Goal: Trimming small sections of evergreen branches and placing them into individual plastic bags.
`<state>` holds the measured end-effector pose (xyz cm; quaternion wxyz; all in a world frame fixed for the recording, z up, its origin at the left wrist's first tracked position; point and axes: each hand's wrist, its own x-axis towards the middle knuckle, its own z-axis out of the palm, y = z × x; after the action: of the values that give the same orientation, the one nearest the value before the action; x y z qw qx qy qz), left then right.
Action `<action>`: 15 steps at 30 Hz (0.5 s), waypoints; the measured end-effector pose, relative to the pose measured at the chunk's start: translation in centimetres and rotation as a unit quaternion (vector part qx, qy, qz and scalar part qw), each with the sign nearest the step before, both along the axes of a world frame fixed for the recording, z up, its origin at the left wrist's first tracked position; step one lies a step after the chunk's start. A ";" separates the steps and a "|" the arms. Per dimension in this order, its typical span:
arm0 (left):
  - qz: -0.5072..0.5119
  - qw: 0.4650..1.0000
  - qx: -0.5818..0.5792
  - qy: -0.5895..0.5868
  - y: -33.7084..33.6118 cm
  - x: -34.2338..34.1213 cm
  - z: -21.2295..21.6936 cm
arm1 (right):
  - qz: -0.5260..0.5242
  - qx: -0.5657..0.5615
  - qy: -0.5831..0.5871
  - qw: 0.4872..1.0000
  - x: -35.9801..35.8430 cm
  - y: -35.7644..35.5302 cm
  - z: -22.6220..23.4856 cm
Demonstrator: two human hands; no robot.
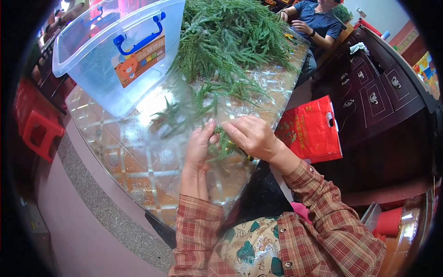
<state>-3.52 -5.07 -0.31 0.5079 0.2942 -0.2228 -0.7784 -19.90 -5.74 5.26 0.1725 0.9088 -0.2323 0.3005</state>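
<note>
Over the near part of the table, my left hand (pixel 199 144) is closed with its thumb up, pinching a green artificial pine sprig (pixel 225 147). The sprig's needles hang down between my two hands. My right hand (pixel 251 135) is closed close beside the left, its fingertips at the top of the sprig. A small dark and yellow piece shows under the right palm, too hidden to name. Just beyond my hands lie loose green pine sprigs (pixel 170 113), partly blurred. Farther back, a large heap of green pine branches (pixel 226 34) covers the table.
A clear plastic storage box (pixel 152 78) with blue handles stands at the left on the patterned table (pixel 161 157). A red bag (pixel 309 131) is to the right, before a dark cabinet (pixel 369 92). A red stool (pixel 42 134) stands left. Another person (pixel 318 21) sits at the far right.
</note>
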 end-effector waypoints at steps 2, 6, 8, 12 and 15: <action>-0.004 1.000 -0.012 -0.015 0.0 -0.1 0.5 | -0.024 0.003 0.022 0.999 -0.2 0.3 0.2; 0.115 0.987 -0.036 -0.104 0.2 -1.5 1.2 | -0.038 0.006 -0.004 0.999 -0.1 0.0 -0.1; 0.164 0.933 -0.172 -0.270 0.4 -1.6 1.0 | -0.040 0.007 -0.021 0.999 0.0 -0.1 -0.3; 0.308 0.740 -0.354 -0.481 0.7 -1.9 0.6 | -0.108 0.196 -0.167 0.960 1.1 0.0 -0.6; 0.357 0.626 -0.421 -0.551 0.7 -1.8 0.3 | -0.012 0.681 -0.457 0.572 2.2 -0.5 -1.7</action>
<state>-5.30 -4.37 -0.06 0.5965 0.4792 -0.6419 -0.0498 -17.73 -6.25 3.59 -0.6228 0.4973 -0.4275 0.4266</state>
